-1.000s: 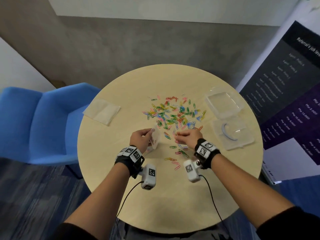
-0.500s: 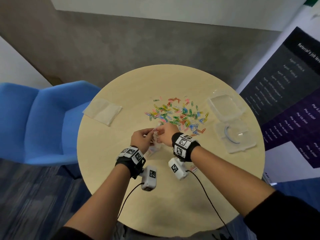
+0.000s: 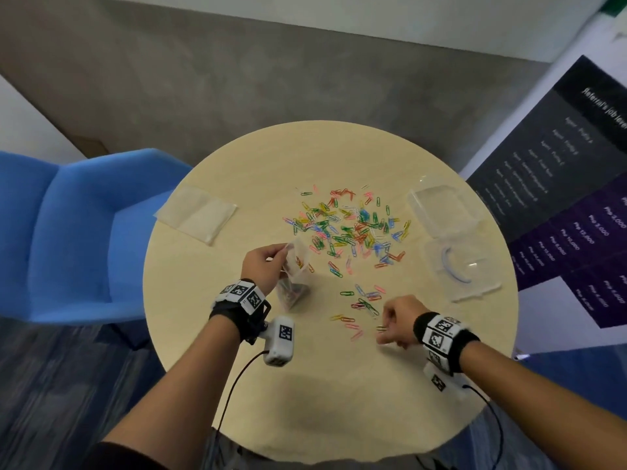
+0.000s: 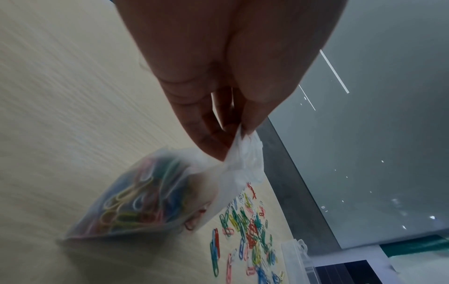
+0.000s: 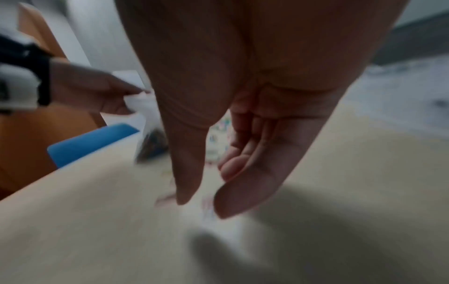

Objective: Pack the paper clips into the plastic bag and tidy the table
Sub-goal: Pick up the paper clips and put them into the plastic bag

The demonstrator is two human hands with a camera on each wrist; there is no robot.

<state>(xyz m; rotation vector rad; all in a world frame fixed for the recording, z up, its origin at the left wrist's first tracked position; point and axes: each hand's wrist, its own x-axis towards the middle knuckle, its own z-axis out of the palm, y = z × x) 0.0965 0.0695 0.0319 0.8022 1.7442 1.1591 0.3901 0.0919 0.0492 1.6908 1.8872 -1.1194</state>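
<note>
Table (image 3: 305, 385): blurred right hand (image 5: 243, 134) hides its grasp.

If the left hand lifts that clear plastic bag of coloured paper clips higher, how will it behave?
The clear plastic bag will probably hang limp: its film crumples where the left hand pinches it. The paper clips bunched in its bottom should make it sag and swing. Its mouth looks open, so tilting may spill some.

Left hand (image 3: 263, 266): raised above the counter, thumb and forefinger pinching the plastic bag (image 4: 155, 194) at its top edge. Right hand (image 3: 397, 322): low, near the counter, thumb and forefinger extended downward with a gap between; remaining fingers loosely curled. Both forearms bare.
</note>
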